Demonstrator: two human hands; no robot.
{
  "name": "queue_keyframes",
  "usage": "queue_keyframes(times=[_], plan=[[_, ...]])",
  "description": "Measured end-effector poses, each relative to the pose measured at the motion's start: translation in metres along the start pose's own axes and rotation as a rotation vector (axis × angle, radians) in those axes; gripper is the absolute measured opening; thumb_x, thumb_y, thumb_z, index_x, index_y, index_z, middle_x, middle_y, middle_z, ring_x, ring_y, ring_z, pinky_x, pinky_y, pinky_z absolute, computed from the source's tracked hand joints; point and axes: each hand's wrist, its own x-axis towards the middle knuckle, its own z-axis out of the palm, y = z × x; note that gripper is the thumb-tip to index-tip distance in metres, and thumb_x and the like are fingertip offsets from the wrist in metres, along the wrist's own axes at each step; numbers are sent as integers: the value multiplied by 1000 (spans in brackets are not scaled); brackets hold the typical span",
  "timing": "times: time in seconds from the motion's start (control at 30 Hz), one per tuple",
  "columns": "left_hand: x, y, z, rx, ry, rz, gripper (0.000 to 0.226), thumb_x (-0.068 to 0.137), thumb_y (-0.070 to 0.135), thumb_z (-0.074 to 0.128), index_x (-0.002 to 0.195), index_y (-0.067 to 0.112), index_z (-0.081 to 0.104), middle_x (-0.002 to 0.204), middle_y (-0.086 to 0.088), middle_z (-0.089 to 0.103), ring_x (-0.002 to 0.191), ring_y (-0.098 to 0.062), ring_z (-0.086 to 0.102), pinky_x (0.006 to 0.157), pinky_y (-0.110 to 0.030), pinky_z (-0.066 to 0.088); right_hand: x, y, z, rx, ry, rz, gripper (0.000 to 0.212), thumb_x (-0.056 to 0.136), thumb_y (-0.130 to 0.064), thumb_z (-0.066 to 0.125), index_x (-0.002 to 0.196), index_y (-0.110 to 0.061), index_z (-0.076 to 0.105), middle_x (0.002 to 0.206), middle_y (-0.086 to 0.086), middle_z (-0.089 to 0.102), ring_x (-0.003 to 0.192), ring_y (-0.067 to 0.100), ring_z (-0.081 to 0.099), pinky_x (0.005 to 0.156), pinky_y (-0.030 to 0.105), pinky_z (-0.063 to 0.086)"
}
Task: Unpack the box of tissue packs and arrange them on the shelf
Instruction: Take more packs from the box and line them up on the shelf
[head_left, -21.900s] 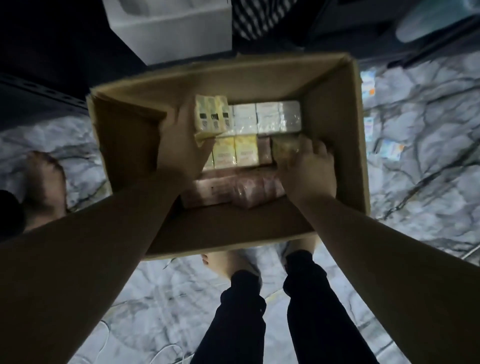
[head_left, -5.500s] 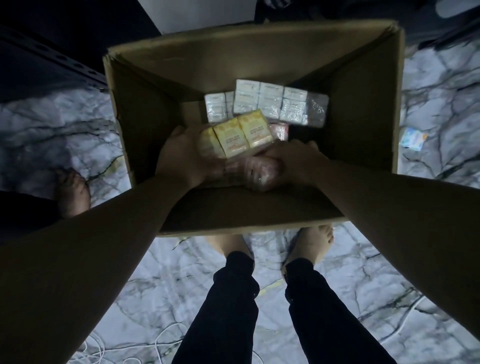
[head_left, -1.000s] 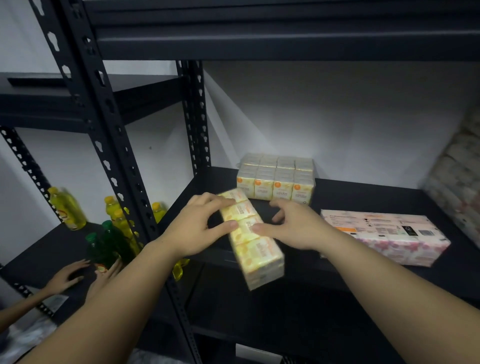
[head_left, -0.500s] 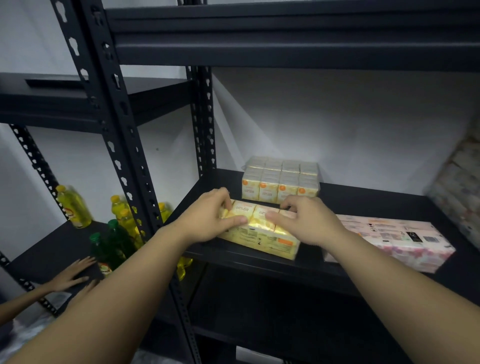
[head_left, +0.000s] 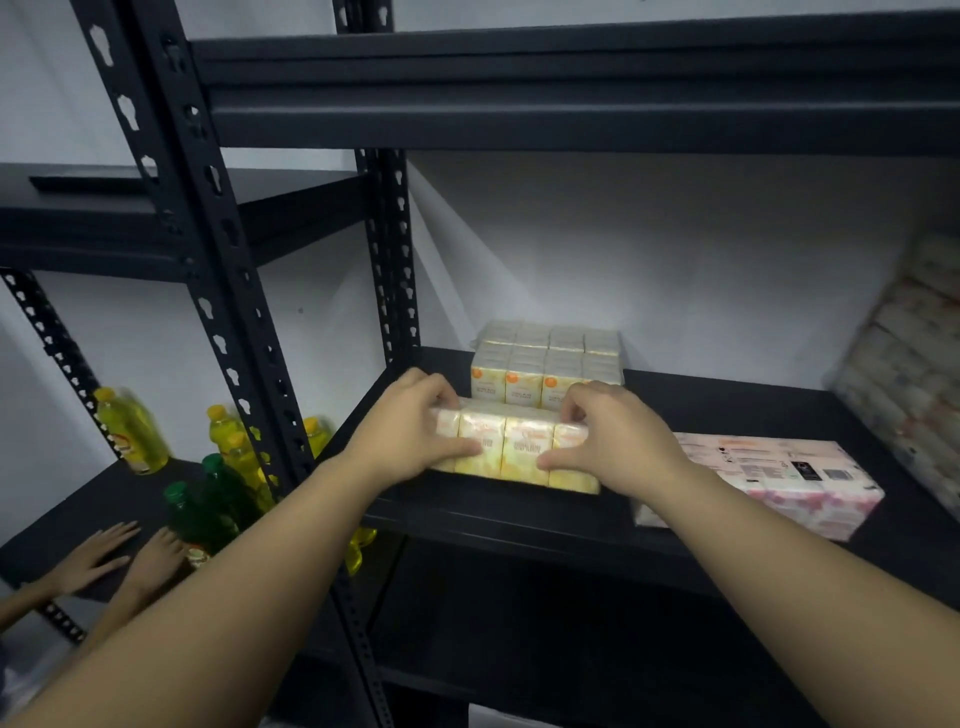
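A yellow tissue pack bundle (head_left: 517, 449) stands upright near the front of the black shelf (head_left: 519, 525). My left hand (head_left: 405, 431) grips its left end, fingers over the top and thumb on the front. My right hand (head_left: 613, 431) grips its right end the same way. Behind it, against the white wall, stands another yellow tissue bundle (head_left: 545, 366). A pink tissue pack (head_left: 769, 483) lies flat to the right on the same shelf. The cardboard box is out of view.
A stack of pale wrapped packs (head_left: 914, 374) leans at the shelf's far right. Black perforated uprights (head_left: 208, 291) stand to the left. Yellow and green bottles (head_left: 223, 467) fill the lower left shelf, where another person's two hands (head_left: 124, 558) rest.
Both hands turned the yellow bundle from pointing lengthwise toward me to sideways, then stood it upright on the shelf in front of the rear bundle.
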Motion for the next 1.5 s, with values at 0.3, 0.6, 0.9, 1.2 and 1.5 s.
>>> queue_keyframes(times=[0.3, 0.6, 0.9, 1.2, 1.5], plan=[[-24, -11, 12, 38, 67, 91, 60, 56, 63, 92, 99, 35, 61, 103, 19, 43, 106, -8, 39, 83, -22, 37, -13, 4, 13, -78, -38, -129, 57, 69, -75, 76, 100, -37, 49, 111, -16, 44, 104, 10, 41, 90, 39, 48], [-8, -9, 1, 45, -143, 79, 67, 83, 74, 67, 140, 40, 57, 132, 11, 57, 127, -13, 47, 109, -40, 42, -9, 1, 15, -123, 6, -113, 50, 75, -74, 72, 103, -36, 54, 113, -14, 49, 108, 13, 44, 92, 39, 43], [-39, -9, -23, 69, -94, 25, 79, 63, 80, 78, 129, 37, 66, 104, 15, 59, 96, -2, 58, 87, -26, 49, 8, -17, 29, -63, 71, -73, 53, 81, -51, 81, 126, -30, 63, 128, -5, 54, 124, 21, 45, 102, 42, 41], [-43, -2, -23, 22, -82, 22, 40, 87, 54, 77, 118, 29, 72, 99, 11, 59, 85, -5, 62, 79, -23, 52, 7, -30, 34, 163, 55, -36, 31, 85, -38, 83, 108, -30, 64, 114, -13, 60, 108, 13, 59, 92, 38, 55], [16, 3, -7, 81, -247, 26, 53, 95, 56, 65, 145, 38, 57, 134, 5, 47, 124, -11, 50, 110, -30, 36, -28, -76, 46, 383, 26, 51, 58, 76, -70, 74, 115, -32, 54, 114, -15, 52, 95, 6, 56, 75, 32, 54]])
